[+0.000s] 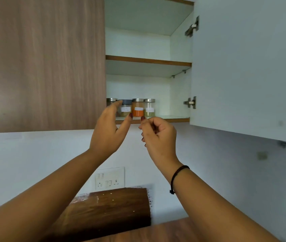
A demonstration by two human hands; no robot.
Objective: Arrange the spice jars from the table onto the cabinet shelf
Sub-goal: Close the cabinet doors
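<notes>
Soft, even light fills my view — shadows are faint, just a grey shade on the pale painted wall (226,163) beneath the white open cabinet door (243,67). A dull sheen sits low on the brown wood-grain closed door (42,63). Everything is slightly soft — labels on the small glass spice jars (137,107) are unreadable. Straight edges bow toward the corners.

No writing can be read. On the cabinet shelf (166,120), three spice jars carry white paper labels: the dark-lidded jar (125,110), the orange-filled jar (138,113) at its 3 o'clock, and the pale-filled jar (149,111) at 3 o'clock of that. Each label bears faint marks, too blurred to make out. The left hand (108,131) hides the front of a fourth jar (111,100) at the row's 9 o'clock end.
</notes>
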